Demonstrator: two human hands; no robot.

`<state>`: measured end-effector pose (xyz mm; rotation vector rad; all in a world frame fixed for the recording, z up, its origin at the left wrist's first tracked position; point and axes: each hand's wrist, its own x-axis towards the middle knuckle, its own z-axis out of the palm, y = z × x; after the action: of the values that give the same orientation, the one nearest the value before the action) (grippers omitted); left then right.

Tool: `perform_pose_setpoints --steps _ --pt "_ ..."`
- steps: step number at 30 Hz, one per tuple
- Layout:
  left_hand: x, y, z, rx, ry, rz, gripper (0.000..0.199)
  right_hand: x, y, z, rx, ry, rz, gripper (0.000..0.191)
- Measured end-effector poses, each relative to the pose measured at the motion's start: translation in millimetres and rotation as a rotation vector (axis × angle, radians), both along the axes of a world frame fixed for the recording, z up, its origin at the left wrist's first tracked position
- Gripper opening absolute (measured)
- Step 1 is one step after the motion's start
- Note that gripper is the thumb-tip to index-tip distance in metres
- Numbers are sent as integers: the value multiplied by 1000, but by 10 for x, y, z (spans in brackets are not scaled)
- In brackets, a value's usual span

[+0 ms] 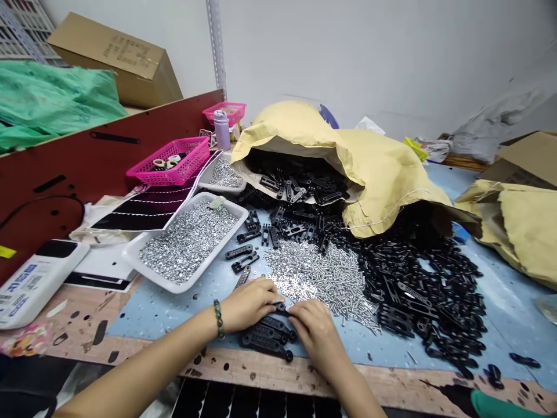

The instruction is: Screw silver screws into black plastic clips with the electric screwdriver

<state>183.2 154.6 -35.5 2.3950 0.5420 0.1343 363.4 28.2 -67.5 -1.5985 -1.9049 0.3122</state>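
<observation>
Nothing legible: print on cardboard box & white pkg too blurry/small to read.

A white wall is seen across the 12 o'clock sector, and a slotted metal shelf upright is mounted against it at 12 o'clock. A cardboard carton and a green plastic sack are positioned at 10 o'clock behind a dark red panel. A second cardboard carton is placed at 2 o'clock. Diffuse light is cast across the wall.

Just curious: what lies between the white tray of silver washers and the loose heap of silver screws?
Flat black plastic strips on the blue mat, in the head view.
</observation>
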Motion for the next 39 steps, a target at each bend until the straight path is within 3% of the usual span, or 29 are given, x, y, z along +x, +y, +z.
perform_pose_setpoints --steps 4,8,12,15,18,23,27,30,34,39 --pt "-32 -15 -8 81 17 -24 23 -86 51 -50 42 -9 -4 17" --pt "-106 -18 86 81 35 41 18 -89 131 46 -32 43 17 14" --pt "-249 18 214 243 45 390 25 169 143 171 -1 108 -135 17" --pt "-325 88 211 362 256 550 34 483 98 180 13 77 -337 19" --pt "-355 173 146 369 363 547 31 797 120 160 -31 -67 -461 21" --pt "-390 302 199 262 32 573 28 1236 574 202 -77 -264 -624 23" --pt "-301 250 356 -44 -168 579 33 1406 1104 228 -189 -370 -632 18" --pt "-163 150 424 -304 -157 531 33 1428 1333 213 -317 -426 -614 21" --pt "-15 87 433 -312 -194 481 28 1427 1346 214 -430 -466 -623 27" --pt "30 61 423 -250 -221 408 20 1434 1264 265 -452 -450 -660 22"
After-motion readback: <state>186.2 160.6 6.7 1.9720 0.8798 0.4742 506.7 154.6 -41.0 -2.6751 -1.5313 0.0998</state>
